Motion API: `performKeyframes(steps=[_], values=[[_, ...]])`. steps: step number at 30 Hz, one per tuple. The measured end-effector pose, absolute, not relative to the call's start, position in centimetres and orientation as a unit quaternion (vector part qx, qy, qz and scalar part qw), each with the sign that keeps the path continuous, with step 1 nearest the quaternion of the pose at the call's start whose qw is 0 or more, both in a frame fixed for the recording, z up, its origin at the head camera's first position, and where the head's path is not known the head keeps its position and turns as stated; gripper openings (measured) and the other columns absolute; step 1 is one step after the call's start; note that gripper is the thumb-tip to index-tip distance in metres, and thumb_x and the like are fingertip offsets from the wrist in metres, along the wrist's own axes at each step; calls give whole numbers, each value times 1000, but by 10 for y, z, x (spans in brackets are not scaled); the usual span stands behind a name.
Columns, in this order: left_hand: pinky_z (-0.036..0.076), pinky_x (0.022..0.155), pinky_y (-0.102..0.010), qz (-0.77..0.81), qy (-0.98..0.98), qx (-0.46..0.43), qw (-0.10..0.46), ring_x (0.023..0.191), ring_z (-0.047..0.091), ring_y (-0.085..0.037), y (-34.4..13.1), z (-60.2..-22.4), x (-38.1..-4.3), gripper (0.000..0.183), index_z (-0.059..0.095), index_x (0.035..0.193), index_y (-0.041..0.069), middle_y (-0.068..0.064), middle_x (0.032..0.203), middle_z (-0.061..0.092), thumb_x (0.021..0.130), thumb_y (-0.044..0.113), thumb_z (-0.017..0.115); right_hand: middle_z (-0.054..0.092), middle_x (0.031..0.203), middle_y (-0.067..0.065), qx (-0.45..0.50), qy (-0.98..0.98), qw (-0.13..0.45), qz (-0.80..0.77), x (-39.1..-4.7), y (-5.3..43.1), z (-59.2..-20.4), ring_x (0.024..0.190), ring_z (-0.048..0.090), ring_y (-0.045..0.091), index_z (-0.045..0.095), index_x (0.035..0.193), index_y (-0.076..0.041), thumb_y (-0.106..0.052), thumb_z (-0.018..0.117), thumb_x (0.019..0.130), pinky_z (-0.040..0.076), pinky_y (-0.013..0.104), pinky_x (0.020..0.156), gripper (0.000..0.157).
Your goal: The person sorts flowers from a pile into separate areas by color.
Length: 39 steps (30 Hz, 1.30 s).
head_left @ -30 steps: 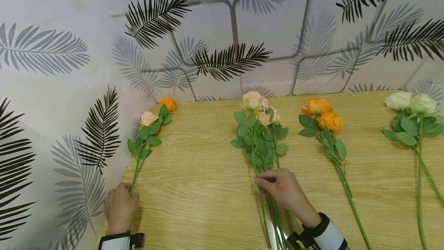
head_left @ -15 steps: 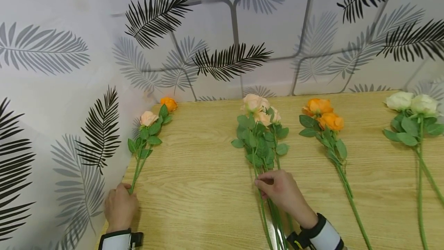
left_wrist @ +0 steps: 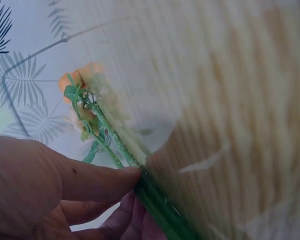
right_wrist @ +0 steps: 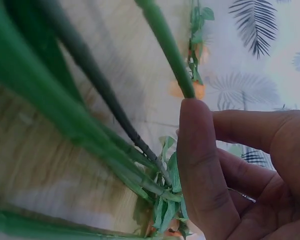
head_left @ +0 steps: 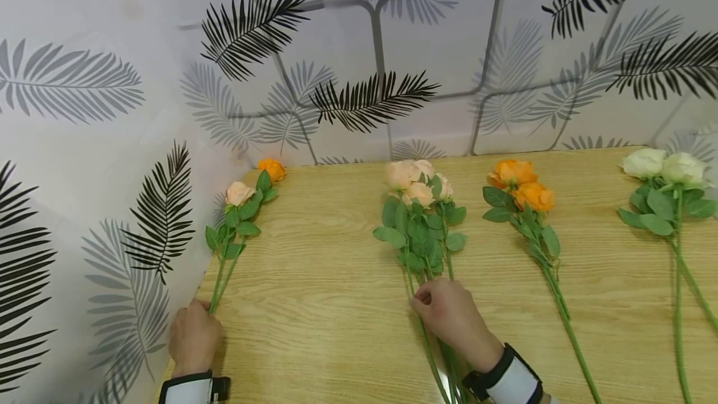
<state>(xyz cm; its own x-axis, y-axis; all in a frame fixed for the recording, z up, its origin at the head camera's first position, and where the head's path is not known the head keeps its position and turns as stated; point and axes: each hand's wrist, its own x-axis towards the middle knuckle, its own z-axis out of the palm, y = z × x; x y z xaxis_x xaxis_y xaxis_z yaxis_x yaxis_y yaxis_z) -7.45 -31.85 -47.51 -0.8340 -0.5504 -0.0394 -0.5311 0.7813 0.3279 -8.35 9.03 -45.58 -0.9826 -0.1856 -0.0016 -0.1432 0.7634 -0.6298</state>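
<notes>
At the table's left edge, my left hand [head_left: 194, 336] grips the stems of a peach rose [head_left: 239, 193] and an orange rose [head_left: 272, 169]. Its thumb lies along the green stems [left_wrist: 162, 202] in the left wrist view. In the middle, my right hand [head_left: 451, 317] pinches the stem of a peach rose [head_left: 401, 174] between thumb and fingers. That rose lies over the left side of a bunch of peach roses [head_left: 419, 193]. The right wrist view shows the pinched stem [right_wrist: 167, 47] apart from the other stems [right_wrist: 85, 120]. My palm and wrist hide part of the bunch's stems.
Two orange roses [head_left: 533, 196] lie right of the peach bunch, stems slanting toward me. Farther right are white roses [head_left: 683, 169] with crossed stems. The wooden table [head_left: 314, 267] meets a leaf-patterned wall covering [head_left: 437, 42] at the back and left.
My right hand has come slightly nearer to me, drawing the pinched rose down, its bloom a little left and lower. The left hand has stayed nearly still.
</notes>
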Motion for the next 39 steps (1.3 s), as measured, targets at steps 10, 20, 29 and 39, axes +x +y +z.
performKeyframes(steps=[10, 20, 29, 39], values=[[47, 69, -55, -177, -942, 282, 36, 92, 58, -47, -320, -474, -74, 27, 65, 108, -11, -29, 99, 64, 84, -5, 54, 63, 61, -4, -102, 948, 35, -299, -83, 81, -462, 50, 50, 6, 70, 68, -12, -18, 71, 82, 45, 24, 46, 15], [46, 71, -54, -192, -950, 229, 87, 87, 61, -44, -317, -465, -69, 24, 66, 102, -14, -26, 90, 66, 83, -5, 55, 50, 48, -6, -85, 952, 51, -290, -85, 80, -470, 41, 43, 7, 62, 59, -15, -17, 71, 81, 34, 22, 38, 23], [46, 66, -48, -227, -941, 221, 116, 77, 62, -35, -305, -454, -69, 23, 68, 100, -11, -22, 84, 67, 84, -1, 56, 44, 46, -7, -91, 956, 37, -275, -85, 79, -471, 41, 40, 8, 53, 55, -16, -17, 72, 80, 31, 22, 39, 31], [49, 75, -48, -275, -935, 212, 63, 94, 63, -36, -286, -438, -69, 30, 63, 117, -6, -20, 106, 66, 94, 12, 58, 41, 48, -7, -104, 953, 24, -283, -83, 79, -467, 41, 38, 8, 50, 57, -17, -15, 72, 80, 29, 22, 39, 32]])
